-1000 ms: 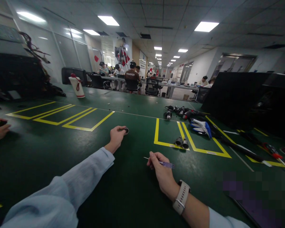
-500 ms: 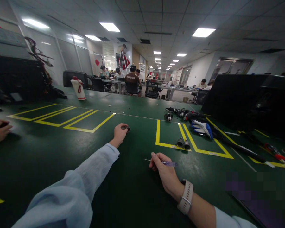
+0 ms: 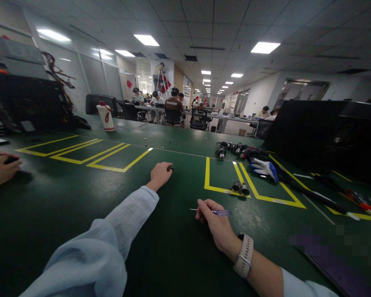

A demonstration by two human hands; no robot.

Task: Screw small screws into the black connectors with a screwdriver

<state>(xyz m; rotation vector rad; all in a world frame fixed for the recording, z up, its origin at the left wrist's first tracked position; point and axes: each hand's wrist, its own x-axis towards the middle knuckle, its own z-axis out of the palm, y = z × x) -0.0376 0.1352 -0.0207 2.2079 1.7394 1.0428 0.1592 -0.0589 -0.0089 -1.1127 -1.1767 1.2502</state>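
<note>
At far left we see a co-worker's hand (image 3: 1, 171), then a cup (image 3: 106, 119) on the green table (image 3: 160, 247). Our left hand (image 3: 160, 175) pinches a round part (image 3: 170, 168) over the table, its opening turned further from view than half a second ago. Behind, a seated person's shirt (image 3: 172, 105) reads "PUMPKIN." Our right hand (image 3: 214, 220) keeps its grip closed around a purple screwdriver (image 3: 221, 213), shaft pointing left. Two metal parts (image 3: 244, 189) sit at yellow tape (image 3: 207, 175), near a glove (image 3: 265, 169); the tape's label (image 3: 280, 201) is too small to read.
</note>
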